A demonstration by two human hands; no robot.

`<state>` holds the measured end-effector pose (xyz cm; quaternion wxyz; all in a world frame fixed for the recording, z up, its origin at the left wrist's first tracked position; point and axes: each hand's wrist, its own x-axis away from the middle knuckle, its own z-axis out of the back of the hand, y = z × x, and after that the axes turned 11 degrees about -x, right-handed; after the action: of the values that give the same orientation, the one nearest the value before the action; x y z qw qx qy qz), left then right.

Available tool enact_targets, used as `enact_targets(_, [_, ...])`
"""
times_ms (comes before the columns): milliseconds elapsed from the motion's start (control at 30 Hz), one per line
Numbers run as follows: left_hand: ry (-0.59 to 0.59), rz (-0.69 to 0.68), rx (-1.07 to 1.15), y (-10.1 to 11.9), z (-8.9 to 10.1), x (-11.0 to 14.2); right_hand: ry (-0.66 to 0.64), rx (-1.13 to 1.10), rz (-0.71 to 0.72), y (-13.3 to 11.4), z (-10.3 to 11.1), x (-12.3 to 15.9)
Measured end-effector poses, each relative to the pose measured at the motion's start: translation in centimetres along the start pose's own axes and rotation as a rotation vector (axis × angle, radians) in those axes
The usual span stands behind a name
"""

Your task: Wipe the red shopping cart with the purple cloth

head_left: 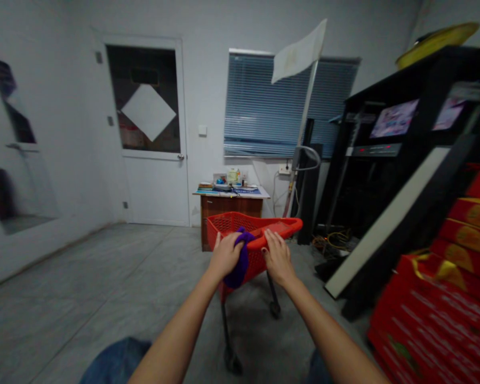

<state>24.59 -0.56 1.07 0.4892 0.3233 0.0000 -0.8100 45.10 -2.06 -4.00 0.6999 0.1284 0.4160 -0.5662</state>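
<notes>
A red plastic shopping cart (256, 262) on dark legs with wheels stands right in front of me, set at an angle. My left hand (226, 256) is closed on a purple cloth (238, 272) at the cart's near left corner, and the cloth hangs down over the side. My right hand (279, 258) grips the red handle (294, 225), with its fingers over the top and the thumb on the near side. Part of the handle between the hands is covered by fingers and cloth.
Behind the cart stands a small brown desk (232, 205) with small items on top. Red boxes (428, 314) are stacked at the right, near a leaning pale board (388, 224) and a black rack (420, 80). A white door (156, 186) is at the back left.
</notes>
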Motion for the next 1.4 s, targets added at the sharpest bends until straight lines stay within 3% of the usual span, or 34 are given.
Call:
enact_targets(167, [0.010,0.085,-0.034,-1.6,0.6,-0.2,0.028,0.029,-0.134,2.2,-0.1,-1.2])
enact_targets(333, [0.126,-0.027,-0.267,2.0,0.1,0.4,0.120,-0.036,-0.079,1.7,-2.0,-1.0])
enact_targets(467, [0.175,-0.121,-0.413,3.7,-0.5,0.7,0.098,-0.028,-0.030,1.3,-1.3,-0.7])
enact_targets(700, [0.217,0.020,-0.432,0.0,0.9,1.6,0.024,0.024,0.002,3.2,1.5,-1.3])
enact_targets(767, [0.233,0.042,-0.456,0.2,0.7,1.5,0.043,0.011,0.007,3.1,1.0,-1.2])
enact_targets(900, [0.215,-0.009,-0.475,2.5,-0.7,0.2,0.099,-0.013,0.002,1.7,-0.3,-0.6])
enact_targets(1000, [0.171,-0.029,-0.462,3.5,-0.8,-0.8,0.075,-0.009,0.011,1.2,-0.3,-0.4])
enact_targets(1133, [0.116,0.016,-0.458,1.7,0.7,-0.8,0.072,0.029,-0.014,2.7,1.0,-0.5])
enact_targets(1233, [0.153,0.086,-0.481,-0.5,1.7,0.0,0.129,0.054,-0.096,4.4,1.8,-0.2])
enact_targets(1333, [0.207,0.121,-0.473,-1.3,1.4,0.5,0.152,0.024,-0.067,4.8,1.6,0.4])
enact_targets(1400, [0.225,0.102,-0.450,-0.4,0.6,0.4,0.175,0.003,-0.046,4.3,1.3,0.7])
